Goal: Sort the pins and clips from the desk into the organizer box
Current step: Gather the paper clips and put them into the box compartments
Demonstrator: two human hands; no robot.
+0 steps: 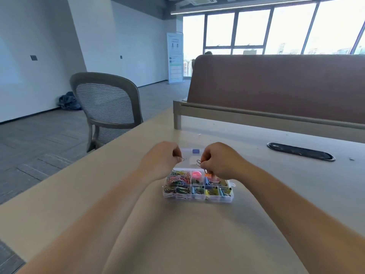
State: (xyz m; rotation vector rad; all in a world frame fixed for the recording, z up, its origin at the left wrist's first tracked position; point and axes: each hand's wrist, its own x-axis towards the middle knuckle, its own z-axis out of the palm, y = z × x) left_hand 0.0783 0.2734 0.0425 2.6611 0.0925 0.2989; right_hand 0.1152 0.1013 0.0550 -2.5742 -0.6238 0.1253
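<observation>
1. Organizer box (197, 199) of clear plastic sits on the desk (177, 244) at my 12 o'clock, with its lid (189, 152) laid open on the far side.
2. The large compartment at the box's 9 o'clock holds a tangle of coloured paper clips (177, 180). Binder clips (214, 191) fill the cells toward 3 and 5 o'clock, and something pink (196, 173) lies in a far middle cell.
3. My left hand (162, 158) hovers at the box's 11 o'clock, fingers curled, their tips pinching a small dark clip (182, 159).
4. My right hand (219, 162) hovers at the box's 1 o'clock, thumb and fingers pinching dark paper clips (199, 163) that dangle over the far cells.
5. I see a mesh chair (106, 103) at my 10 o'clock, a brown partition (276, 86) at 1 o'clock and a cable slot (300, 152) at 2 o'clock.
</observation>
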